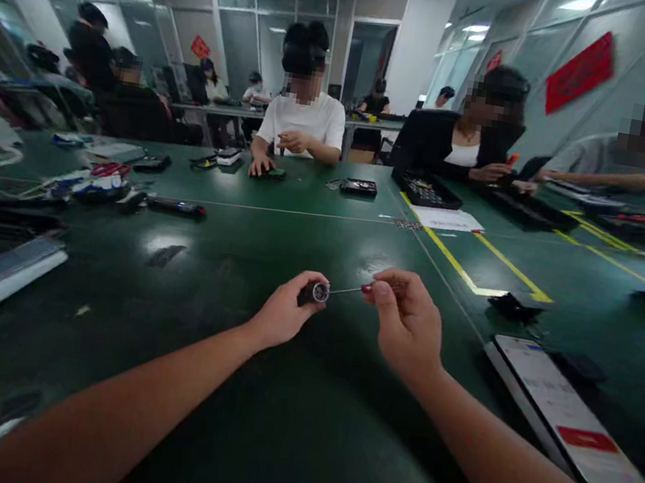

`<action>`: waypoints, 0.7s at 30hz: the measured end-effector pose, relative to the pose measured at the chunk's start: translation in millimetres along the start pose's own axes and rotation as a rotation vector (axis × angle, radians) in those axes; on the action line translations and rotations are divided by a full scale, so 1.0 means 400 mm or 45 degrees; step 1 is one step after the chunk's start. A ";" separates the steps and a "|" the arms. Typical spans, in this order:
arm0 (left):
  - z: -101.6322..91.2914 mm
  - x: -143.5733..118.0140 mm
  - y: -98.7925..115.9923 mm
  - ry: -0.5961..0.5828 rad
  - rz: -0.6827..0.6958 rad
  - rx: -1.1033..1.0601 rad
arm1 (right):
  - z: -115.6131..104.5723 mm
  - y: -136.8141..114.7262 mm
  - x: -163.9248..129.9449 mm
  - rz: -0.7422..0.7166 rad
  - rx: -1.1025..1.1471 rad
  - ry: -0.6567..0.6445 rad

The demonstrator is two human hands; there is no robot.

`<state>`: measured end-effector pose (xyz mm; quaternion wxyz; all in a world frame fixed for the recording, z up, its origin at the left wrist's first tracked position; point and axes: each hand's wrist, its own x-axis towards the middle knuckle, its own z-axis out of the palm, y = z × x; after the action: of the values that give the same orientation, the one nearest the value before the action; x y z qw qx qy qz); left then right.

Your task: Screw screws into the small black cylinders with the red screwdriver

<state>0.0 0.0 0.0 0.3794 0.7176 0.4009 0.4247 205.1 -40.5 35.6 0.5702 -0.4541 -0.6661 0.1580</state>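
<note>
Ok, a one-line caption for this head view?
Left hand holds a small round part; right hand points a thin tool at it above a green table.

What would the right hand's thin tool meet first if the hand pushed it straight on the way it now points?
The right hand holds a thin tool pointing left toward the left hand. Its tip already sits at the shiny end of the small dark cylinder in the left hand's grip, so it would meet that first; actual contact is unclear.

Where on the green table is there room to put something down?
Bare green table lies ahead of the left hand and right hand, up to the seam line. Crowded: the tool pile far left, the tablet at right.
</note>
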 end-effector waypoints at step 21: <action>0.005 0.005 -0.029 0.013 0.054 -0.058 | -0.003 -0.027 0.018 -0.027 -0.279 -0.039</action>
<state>-0.6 6.0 -10.5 0.3846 0.7149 0.3777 0.4453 201.9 -41.2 48.3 0.5085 -0.5040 -0.6929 0.0851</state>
